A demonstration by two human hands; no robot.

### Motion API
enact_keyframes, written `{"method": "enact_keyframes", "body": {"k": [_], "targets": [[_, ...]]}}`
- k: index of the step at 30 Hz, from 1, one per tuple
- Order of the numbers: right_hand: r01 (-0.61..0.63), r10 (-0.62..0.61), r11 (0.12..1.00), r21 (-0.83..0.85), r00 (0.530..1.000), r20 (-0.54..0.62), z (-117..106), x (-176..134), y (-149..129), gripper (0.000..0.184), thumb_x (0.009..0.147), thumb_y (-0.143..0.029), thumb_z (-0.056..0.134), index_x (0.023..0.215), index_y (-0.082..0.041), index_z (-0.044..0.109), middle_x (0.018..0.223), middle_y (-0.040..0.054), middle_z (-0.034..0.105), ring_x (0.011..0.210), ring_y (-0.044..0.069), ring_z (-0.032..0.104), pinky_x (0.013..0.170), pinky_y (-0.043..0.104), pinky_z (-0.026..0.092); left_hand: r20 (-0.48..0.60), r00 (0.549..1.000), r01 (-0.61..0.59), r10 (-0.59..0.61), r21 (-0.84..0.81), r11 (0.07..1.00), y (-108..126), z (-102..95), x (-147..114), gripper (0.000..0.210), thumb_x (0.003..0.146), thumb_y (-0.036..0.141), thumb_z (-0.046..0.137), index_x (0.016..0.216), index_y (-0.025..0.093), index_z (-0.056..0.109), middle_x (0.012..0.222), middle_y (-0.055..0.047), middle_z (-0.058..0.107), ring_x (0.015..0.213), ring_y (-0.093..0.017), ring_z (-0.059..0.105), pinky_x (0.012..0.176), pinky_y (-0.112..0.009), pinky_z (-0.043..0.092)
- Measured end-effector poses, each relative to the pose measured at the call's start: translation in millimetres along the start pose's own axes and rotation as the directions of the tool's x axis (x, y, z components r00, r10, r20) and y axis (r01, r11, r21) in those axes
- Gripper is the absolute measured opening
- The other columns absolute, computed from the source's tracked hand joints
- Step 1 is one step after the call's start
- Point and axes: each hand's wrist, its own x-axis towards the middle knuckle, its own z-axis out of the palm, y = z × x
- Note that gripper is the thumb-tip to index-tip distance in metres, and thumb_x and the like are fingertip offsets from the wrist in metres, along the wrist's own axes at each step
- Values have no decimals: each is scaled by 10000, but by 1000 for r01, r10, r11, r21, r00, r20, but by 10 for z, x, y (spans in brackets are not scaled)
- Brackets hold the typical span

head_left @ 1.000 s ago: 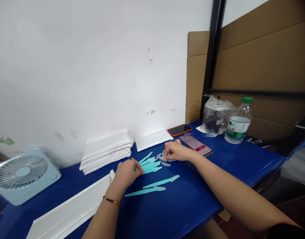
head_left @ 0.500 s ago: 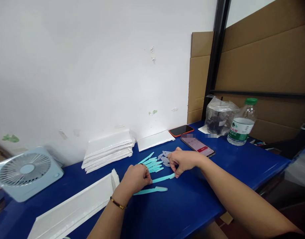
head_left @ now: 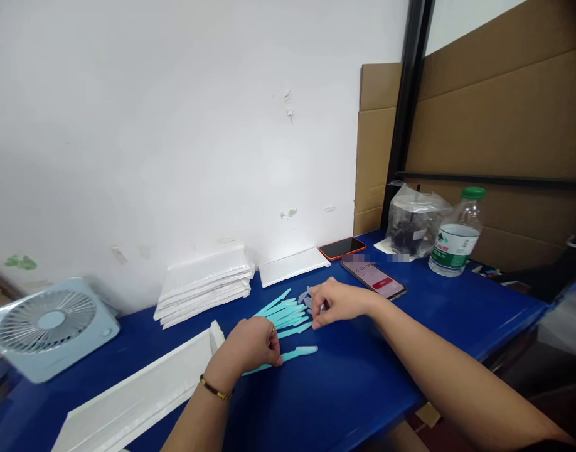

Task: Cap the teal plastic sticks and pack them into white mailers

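Note:
My left hand (head_left: 254,342) pinches the handle of a teal eyebrow razor (head_left: 301,352) low over the blue table, its tip pointing right. Just beyond, several more teal eyebrow razors (head_left: 284,312) lie fanned out, their handle ends partly hidden by that hand. To the right of the fan is a small heap of translucent blade caps (head_left: 304,296). Over the heap's right side, my right hand (head_left: 339,300) has its fingers curled together and covers some of the caps. Whether a cap is between those fingertips cannot be seen.
An open white padded mailer (head_left: 142,392) lies left of my hands, with stacked white mailers (head_left: 206,282) behind. A fan (head_left: 53,326) stands far left. Two phones, one orange-edged (head_left: 343,247), one lit (head_left: 375,279), a bagged cup (head_left: 413,226) and a water bottle (head_left: 455,242) are right.
My right hand has let go of one razor's tip and moved up-left to the caps. My left hand has left that razor by the fan and taken the nearer one.

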Motion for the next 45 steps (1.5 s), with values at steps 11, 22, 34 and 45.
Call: {"method": "enact_keyframes", "body": {"k": [11, 22, 34, 45], "targets": [[-115, 96, 986, -124, 984, -151, -49, 11, 139, 233, 736, -413, 608, 693, -202, 696, 737, 15, 584, 715, 146, 504, 761, 319, 224, -188, 981, 30, -37, -43, 999, -168, -86, 22, 120, 639, 332, 595, 651, 226, 650, 783, -4, 607, 704, -159, 539, 599, -246, 349], [-227, 166, 963, -142, 921, -352, 19, 90, 202, 160, 774, -249, 528, 735, -194, 674, 813, 35, 649, 745, 161, 538, 766, 331, 217, -449, 878, 79, -165, -203, 976, -377, 31, 297, 234, 826, 205, 340, 1000, 170, 492, 793, -45, 596, 746, -163, 561, 675, -260, 390], [-172, 93, 959, -226, 942, -321, 186, 323, 338, 159, 797, -283, 558, 881, -279, 692, 895, 42, 575, 908, 200, 483, 785, 359, 205, -323, 945, 14, -52, -121, 993, -305, 122, 339, 171, 791, 289, 445, 787, 182, 578, 695, -7, 558, 631, -128, 507, 569, -219, 334], [-89, -21, 939, -333, 949, -315, 163, 278, 412, 82, 692, -156, 563, 691, -162, 645, 829, 49, 598, 820, 181, 503, 805, 367, 203, -334, 941, -161, 52, -309, 937, -309, 102, 318, 444, 881, 409, 236, 851, 193, 624, 912, -18, 634, 877, -160, 553, 803, -253, 397]]}}
